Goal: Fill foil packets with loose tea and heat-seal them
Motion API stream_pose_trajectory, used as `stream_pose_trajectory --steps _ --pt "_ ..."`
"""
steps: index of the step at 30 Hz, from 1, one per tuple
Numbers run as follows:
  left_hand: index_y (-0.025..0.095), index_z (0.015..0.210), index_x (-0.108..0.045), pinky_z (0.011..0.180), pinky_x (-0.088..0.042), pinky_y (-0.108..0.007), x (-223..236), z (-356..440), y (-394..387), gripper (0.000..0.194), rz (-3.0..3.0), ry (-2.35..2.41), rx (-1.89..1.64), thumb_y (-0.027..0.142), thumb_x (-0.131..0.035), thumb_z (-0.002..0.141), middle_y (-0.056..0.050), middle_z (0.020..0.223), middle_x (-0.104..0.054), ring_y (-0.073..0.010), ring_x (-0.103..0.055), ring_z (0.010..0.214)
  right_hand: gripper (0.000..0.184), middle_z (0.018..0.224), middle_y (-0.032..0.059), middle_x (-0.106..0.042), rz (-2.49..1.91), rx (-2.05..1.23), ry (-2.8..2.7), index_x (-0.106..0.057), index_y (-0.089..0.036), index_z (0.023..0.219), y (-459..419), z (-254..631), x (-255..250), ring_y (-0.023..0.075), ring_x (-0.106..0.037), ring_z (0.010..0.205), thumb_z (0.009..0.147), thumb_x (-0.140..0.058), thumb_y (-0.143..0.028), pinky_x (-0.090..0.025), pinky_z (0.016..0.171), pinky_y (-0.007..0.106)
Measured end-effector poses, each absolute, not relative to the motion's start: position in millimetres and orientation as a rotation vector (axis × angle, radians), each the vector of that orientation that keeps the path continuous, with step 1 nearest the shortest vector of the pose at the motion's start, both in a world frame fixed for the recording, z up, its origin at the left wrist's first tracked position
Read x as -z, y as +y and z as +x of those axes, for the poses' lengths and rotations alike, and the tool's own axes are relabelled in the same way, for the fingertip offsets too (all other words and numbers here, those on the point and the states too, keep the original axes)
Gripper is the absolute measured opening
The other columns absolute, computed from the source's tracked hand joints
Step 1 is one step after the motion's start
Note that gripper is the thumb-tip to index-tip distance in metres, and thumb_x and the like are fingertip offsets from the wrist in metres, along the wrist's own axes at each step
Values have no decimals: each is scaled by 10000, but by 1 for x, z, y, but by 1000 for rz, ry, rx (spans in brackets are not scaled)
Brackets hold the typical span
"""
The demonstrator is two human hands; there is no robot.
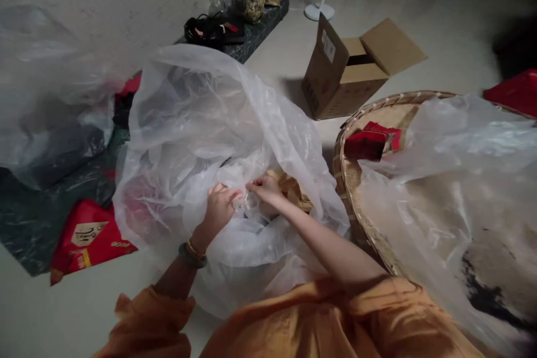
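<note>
A big crumpled clear plastic bag (197,123) lies on the floor in front of me. Both my hands work at its middle folds. My left hand (220,207), with bracelets on the wrist, has its fingers curled and pinched on the thin plastic. My right hand (266,189) meets it fingertip to fingertip, also pinching the plastic. A bit of tan material shows just behind the right hand, partly hidden by the bag. My orange sleeves fill the bottom of the view.
A round woven bamboo tray (350,179) sits to the right, holding a red packet (371,142) and another clear plastic sheet (457,190). An open cardboard box (348,70) stands behind. A red bag (90,238) lies at left on a dark mat (33,218). More plastic (46,89) is heaped at far left.
</note>
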State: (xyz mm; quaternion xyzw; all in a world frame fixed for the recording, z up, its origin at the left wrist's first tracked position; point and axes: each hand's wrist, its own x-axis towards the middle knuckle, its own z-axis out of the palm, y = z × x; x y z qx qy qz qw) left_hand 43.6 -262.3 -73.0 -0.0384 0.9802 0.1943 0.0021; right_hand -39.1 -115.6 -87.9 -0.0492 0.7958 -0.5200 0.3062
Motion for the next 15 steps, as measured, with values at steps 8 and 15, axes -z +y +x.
stream_pose_trajectory --steps 8,15 --pt "181 836 -728 744 -389 -347 74 30 -259 180 -211 3248 -786 272 -576 867 -53 739 -696 -221 -583 790 278 535 -62 -334 249 2051 1440 -313 -222 578 -90 -6 72 87 -398 490 660 -528 -379 -440 520 224" --pt "147 662 -665 727 -411 -350 92 20 -270 222 -402 3192 -614 267 -592 833 -81 682 -650 -235 -580 754 264 549 -41 -402 475 2230 1220 -374 -199 493 -97 -12 86 97 -486 598 627 -593 -262 -481 618 210"
